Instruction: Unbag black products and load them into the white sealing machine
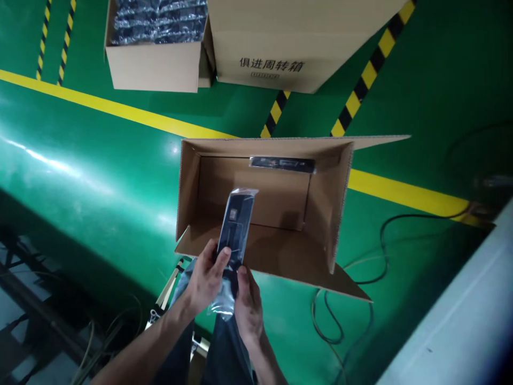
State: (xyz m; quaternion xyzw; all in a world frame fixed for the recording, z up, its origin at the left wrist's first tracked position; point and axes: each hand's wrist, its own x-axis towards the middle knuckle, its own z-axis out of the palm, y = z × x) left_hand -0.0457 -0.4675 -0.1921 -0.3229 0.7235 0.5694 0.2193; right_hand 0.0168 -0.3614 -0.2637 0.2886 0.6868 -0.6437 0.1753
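A long black part in a clear plastic bag point(236, 224) is held upright over the near flap of an open cardboard box point(332, 214) on the green floor. My left hand point(206, 278) grips its lower end, thumb pressed on the front. My right hand point(248, 307) pinches the loose bottom of the bag just below. A second bagged black part point(282, 163) lies flat inside the box against the far wall.
Two more cardboard boxes stand at the back: an open one point(154, 67) filled with bagged parts and a closed one point(280, 59) with printed characters. Black cables point(380, 235) trail on the floor at right. Yellow and striped lines point(364, 80) cross the floor.
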